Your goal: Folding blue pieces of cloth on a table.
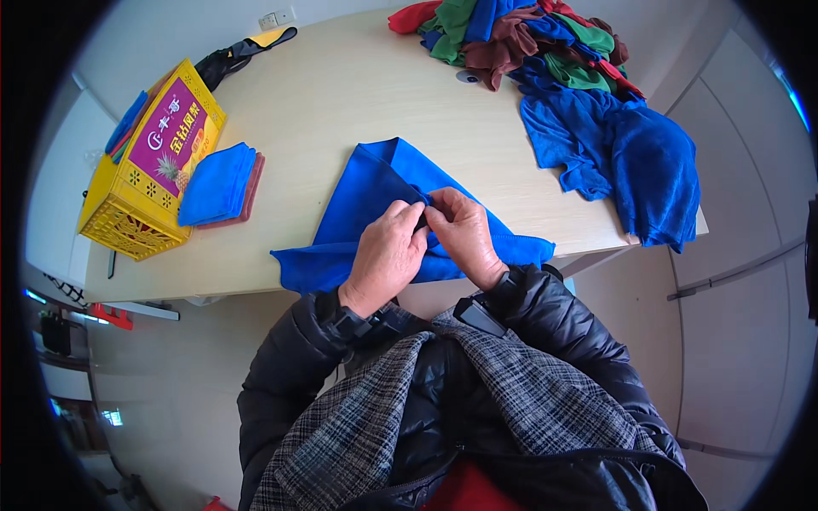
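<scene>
A blue cloth (366,192) lies partly folded at the near edge of the table, its top narrowing to a blunt point and its lower corners spread left and right. My left hand (388,254) pinches a bit of this cloth near its middle. Close against it, my right hand (464,232) pinches the same gathered spot, thumb and forefinger together. The fingertips of both hands nearly meet there, and they hide the exact fold between them. Part of the cloth hangs toward me over the table edge.
Left on the table (294,111) stands a yellow plastic crate (128,209) with cloths inside. Beside it lies a stack of folded blue cloths (217,183) with a brown one (252,194) below. A heap of crumpled coloured cloths (520,43) fills the far right; blue cloths (652,162) overhang the right edge.
</scene>
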A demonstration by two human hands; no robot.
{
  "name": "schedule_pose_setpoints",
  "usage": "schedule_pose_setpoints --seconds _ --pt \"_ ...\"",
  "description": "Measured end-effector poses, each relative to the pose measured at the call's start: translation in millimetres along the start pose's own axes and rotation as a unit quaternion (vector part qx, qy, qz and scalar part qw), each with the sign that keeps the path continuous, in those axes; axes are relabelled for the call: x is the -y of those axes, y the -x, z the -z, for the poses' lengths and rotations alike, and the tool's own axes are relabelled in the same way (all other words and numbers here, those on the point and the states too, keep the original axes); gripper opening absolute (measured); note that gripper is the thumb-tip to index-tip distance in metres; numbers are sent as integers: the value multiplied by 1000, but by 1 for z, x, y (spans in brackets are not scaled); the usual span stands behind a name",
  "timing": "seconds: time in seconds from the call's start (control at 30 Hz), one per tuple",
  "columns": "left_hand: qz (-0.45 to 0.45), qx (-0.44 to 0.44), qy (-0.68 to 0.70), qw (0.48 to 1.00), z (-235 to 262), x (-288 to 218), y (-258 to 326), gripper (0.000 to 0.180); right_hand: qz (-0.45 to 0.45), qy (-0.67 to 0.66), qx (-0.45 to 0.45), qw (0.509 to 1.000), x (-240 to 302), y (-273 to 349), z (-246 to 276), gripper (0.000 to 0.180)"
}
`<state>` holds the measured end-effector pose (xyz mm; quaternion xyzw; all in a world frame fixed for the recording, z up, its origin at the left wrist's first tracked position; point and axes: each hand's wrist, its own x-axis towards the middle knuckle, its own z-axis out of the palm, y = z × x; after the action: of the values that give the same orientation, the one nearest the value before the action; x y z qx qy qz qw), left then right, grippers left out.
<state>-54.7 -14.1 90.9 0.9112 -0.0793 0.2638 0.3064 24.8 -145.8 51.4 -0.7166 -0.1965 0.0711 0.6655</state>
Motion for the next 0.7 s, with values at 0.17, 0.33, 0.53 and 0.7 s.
schedule_pose_setpoints --seconds 0.17,0.33,0.53,0.7 --pt "92 74 76 990 4 74 -73 12 6 28 -30 999 -22 -5 10 17" --pt "88 22 -229 969 -24 211 -131 19 8 42 27 999 -24 3 10 15" --pt "152 106 -228 956 -62 240 -155 19 7 51 51 997 -21 13 24 20" --pt "210 199 -266 920 -48 243 -167 21 -20 18 71 997 -5 19 34 19"
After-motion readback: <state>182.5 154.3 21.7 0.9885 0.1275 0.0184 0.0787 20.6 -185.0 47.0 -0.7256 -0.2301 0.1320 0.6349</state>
